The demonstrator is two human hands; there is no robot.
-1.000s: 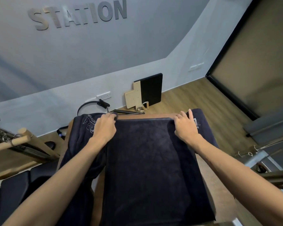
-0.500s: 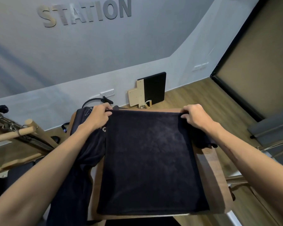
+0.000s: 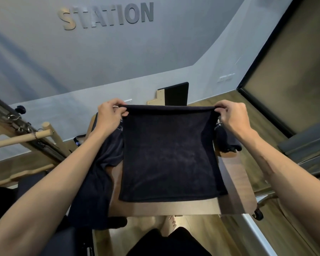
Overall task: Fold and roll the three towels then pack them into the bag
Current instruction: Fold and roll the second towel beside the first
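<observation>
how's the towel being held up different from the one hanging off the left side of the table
The held towel is folded into a neat flat rectangle; the left towel is crumpled and loose. The held towel is pinched at its far corners by the left hand and right hand, with its near edge on the wooden table; the left towel is in neither hand and droops over the table's edge. Both are dark navy terry cloth.
</observation>
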